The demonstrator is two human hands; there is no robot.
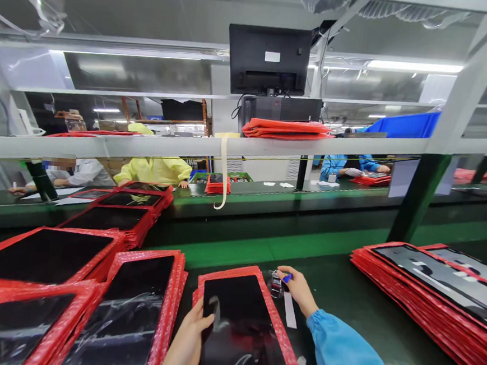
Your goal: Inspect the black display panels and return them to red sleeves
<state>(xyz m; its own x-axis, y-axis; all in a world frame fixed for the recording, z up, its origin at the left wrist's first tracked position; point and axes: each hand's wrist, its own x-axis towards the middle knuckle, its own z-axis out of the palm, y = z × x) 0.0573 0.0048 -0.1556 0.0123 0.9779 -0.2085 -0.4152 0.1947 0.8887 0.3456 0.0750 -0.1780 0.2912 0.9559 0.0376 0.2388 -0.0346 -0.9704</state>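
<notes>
A glossy black screen panel (pixel 233 316) lies on a stack of red bubble-wrap sleeves (pixel 281 320) in front of me. My left hand (pixel 189 336) grips its left edge, with the thumb over the glass. To the right of that stack, my right hand (pixel 298 288), in a blue sleeve, has its fingers closed around a small blue object (pixel 287 277), perhaps a pen. Its fingertips reach the top of a metal tally counter (pixel 276 286); whether they press it I cannot tell. Beneath the hand lies a white paper strip (pixel 289 310).
More black panels on red sleeves (pixel 119 308) fill the left. A tall stack of grey-backed panels (pixel 432 298) stands at right. Across the green bench, a monitor (pixel 270 61) sits above a rail (pixel 179 145) with a hanging tape strip (pixel 224 175). Several co-workers sit beyond.
</notes>
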